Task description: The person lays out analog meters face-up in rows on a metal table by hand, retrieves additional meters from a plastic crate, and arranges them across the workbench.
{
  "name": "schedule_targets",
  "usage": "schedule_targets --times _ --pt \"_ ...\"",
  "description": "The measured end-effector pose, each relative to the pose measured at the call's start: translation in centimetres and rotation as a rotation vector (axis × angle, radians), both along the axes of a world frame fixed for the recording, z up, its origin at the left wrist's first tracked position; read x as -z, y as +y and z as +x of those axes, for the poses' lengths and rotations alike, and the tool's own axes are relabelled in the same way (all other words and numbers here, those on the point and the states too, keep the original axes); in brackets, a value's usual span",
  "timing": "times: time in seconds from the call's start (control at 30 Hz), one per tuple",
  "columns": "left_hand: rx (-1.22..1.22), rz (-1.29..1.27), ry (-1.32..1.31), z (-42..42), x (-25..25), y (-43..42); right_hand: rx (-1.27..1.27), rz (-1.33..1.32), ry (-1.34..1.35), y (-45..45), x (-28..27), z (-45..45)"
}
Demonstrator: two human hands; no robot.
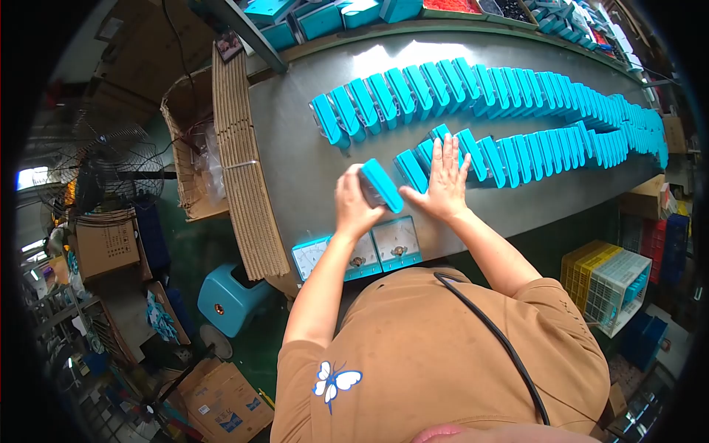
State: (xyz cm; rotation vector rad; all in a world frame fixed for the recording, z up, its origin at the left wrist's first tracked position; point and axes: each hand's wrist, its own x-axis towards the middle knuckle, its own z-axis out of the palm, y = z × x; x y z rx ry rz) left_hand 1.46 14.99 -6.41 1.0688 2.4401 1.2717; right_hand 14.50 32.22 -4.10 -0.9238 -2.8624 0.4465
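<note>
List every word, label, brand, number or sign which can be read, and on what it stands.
No text is readable.
Dial panels at the table edge: marks too small.
Upper carton at left: dark print, too small.
Lower carton at left: blue print, too blurred.
Turquoise piece in the left hand: no lettering can be made out.

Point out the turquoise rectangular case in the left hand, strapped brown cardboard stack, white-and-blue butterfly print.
Held turquoise rectangular case (pixel 382 186): head view, long turquoise face.
Strapped brown cardboard stack (pixel 247 188): head view, sheet edges, near mid-length.
White-and-blue butterfly print (pixel 346 380): head view, largest white wing.
</note>
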Motion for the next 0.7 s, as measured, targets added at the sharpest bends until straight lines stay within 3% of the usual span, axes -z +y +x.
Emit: schedule_targets --times 0.17,0.2,0.3,0.37,0.43,0.53,0.57,0.63,0.7 --pt "-0.173 -0.124 0.169 -5.4 -5.8 -6.2 -0.135 0.065 -0.055 -0.4 -0.2 -0.5" --pt "-0.163 -0.163 0.193 -6.5 -6.7 -7.4 -0.187 0.134 0.029 -0.7 -0.2 -0.7" --pt "-0.102 -0.324 0.299 -9.4 -8.4 -10.6 -0.211 0.016 0.021 -0.7 -0.1 -1.7" --pt "-0.034 -0.469 0.335 -10.3 -8.8 -12.0 -0.124 -0.013 0.15 -0.4 0.6 -2.2" --pt "0.057 -0.636 0.329 -10.7 -8.8 -13.0 -0.036 -0.162 0.346 -1.4 0.1 -3.3" --pt "0.18 -0.747 0.273 -10.2 -6.8 -13.1 0.124 -0.899 0.392 -5.1 0.9 -5.0" --pt "0.217 -0.786 0.24 -9.9 -6.2 -12.8 0.162 -1.035 0.446 -7.1 1.9 -5.2" --pt "0.295 -0.862 0.192 -9.3 -4.4 -12.3 0.179 -1.178 0.412 -10.2 3.5 -5.4" --pt "0.311 -0.907 0.157 -8.5 -3.3 -11.9 0.26 -1.156 0.317 -11.8 4.6 -5.4"
